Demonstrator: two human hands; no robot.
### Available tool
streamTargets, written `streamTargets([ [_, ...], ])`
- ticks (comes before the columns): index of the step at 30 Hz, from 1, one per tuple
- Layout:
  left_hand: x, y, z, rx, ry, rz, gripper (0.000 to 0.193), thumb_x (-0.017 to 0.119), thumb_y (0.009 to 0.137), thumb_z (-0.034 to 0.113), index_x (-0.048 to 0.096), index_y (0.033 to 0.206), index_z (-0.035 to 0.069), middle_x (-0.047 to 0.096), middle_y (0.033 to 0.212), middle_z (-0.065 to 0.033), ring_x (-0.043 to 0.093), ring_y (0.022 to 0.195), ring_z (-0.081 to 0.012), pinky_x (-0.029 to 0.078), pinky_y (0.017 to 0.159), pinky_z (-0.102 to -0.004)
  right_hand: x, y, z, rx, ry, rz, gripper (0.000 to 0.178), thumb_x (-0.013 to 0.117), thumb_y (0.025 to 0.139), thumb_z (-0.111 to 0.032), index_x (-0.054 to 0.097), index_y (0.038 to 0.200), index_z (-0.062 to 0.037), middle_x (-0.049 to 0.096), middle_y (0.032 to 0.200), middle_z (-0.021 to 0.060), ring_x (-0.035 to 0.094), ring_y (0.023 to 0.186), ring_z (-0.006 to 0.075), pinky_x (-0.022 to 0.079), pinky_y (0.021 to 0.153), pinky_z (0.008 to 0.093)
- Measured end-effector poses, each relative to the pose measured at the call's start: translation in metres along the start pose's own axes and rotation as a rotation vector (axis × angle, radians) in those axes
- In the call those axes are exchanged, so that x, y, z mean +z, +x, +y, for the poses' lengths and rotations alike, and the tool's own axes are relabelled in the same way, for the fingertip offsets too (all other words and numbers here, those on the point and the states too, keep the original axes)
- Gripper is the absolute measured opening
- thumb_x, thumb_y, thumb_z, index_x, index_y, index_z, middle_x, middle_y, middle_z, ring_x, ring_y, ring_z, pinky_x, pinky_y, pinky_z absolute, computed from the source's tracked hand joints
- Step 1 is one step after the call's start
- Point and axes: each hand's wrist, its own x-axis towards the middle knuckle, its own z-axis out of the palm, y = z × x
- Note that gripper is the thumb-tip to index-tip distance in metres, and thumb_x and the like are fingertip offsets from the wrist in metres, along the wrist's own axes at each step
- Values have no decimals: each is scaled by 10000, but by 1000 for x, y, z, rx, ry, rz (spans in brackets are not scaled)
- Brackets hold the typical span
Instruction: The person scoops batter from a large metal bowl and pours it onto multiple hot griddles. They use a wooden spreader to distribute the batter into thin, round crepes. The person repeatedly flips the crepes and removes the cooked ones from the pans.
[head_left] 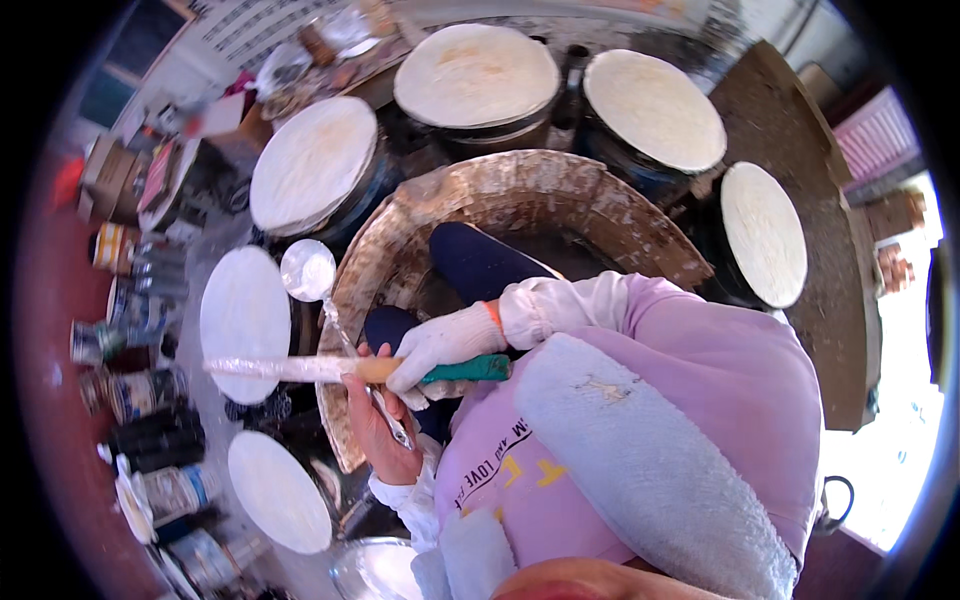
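My right hand [430, 355], in a white glove, is closed around a long stick [285, 369]. The stick has a green grip, a tan middle and a shiny whitish far end that points left. Bare and closed, my left hand [385, 425] holds the thin metal handle of a ladle [308, 270], whose round bowl shows bright above the stick. Its fingertips meet the stick's tan part, just ahead of the glove. Beyond the whitish end lies a pale round disc [232, 315]. Another pale disc [280, 490] is nearer, left of my left forearm.
A curved, stained cardboard wall [520, 175] stands around my legs [485, 262]. Outside it, cream discs [478, 75] top dark drums in an arc. Jars and bottles [150, 395] crowd the left side. A brown board [815, 250] is at right; a clear shiny container [385, 570] sits low.
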Motion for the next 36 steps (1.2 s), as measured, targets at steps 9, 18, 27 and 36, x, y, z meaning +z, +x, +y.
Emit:
streamTargets([
  [9, -4, 62, 7, -15, 97, -67, 374, 458, 1034, 181, 508, 1365, 14, 607, 840, -19, 437, 542, -32, 403, 549, -177, -27, -10, -24, 56, 26, 258, 499, 494, 1003, -515, 685, 897, -67, 565, 672, 13, 510, 510, 141, 420, 482, 272],
  [18, -34, 112, 62, 175, 26, 75, 428, 444, 1033, 150, 427, 1430, -12, 620, 907, -48, 442, 559, -44, 396, 555, -177, -175, 8, -34, 74, -293, 944, 340, 565, 970, -390, 694, 934, -77, 616, 688, 20, 590, 513, 125, 490, 485, 254],
  [27, -53, 121, 67, 242, -62, 300, 424, 475, 1016, 119, 437, 1417, -15, 675, 943, -74, 447, 521, -40, 395, 500, -184, -228, 180, -109, -275, -1532, 1220, 206, 602, 887, -281, 673, 924, -92, 720, 944, 136, 702, 915, 298, 540, 748, 442],
  [36, -66, 130, 69, 173, -103, 297, 417, 483, 1012, 124, 443, 1402, -18, 668, 924, -79, 443, 474, -48, 415, 527, -180, -274, 284, -163, 52, -1956, 1009, 252, 577, 907, -199, 753, 1063, -107, 733, 1065, 128, 701, 1002, 287, 541, 826, 432],
])
